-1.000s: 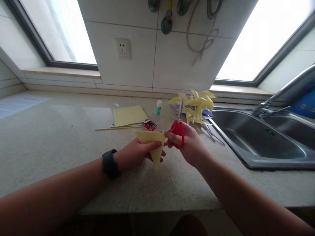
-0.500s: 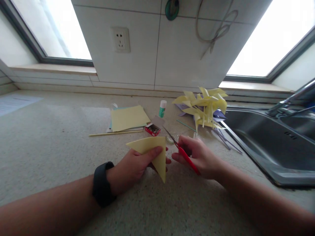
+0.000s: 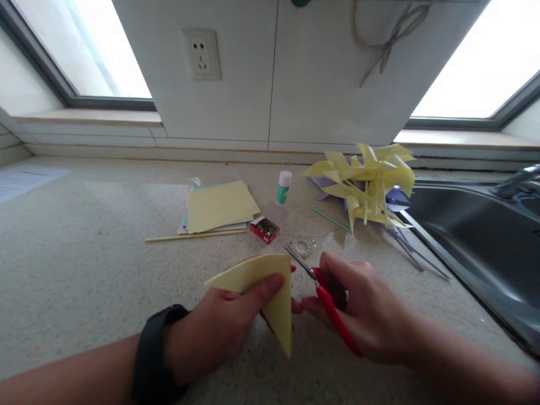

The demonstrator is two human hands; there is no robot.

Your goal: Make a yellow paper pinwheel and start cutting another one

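Note:
My left hand [image 3: 236,320] pinches a folded triangle of yellow paper [image 3: 257,274], thumb on top and fingers behind it. In my right hand [image 3: 358,304] is a pair of red-handled scissors [image 3: 333,315]. Their blades point up and left, with the tip close to the paper's upper right corner; I cannot tell whether they touch. Just beyond the blades lies a roll of clear tape [image 3: 302,246]. A small red box of metal pins [image 3: 265,229] sits past the paper, its contents too small to make out exactly.
Stacked coloured paper sheets [image 3: 221,207] lie behind a thin wooden stick [image 3: 196,236]. A glue stick [image 3: 284,187] stands upright. Yellow and purple paper pinwheels [image 3: 367,177] are piled beside the steel sink [image 3: 472,242]. A green stick [image 3: 331,219] lies near them.
The view has tipped down and come closer, so things on the counter look larger. Both hands keep their holds on the paper and scissors, and the scissor tip remains near the paper's corner.

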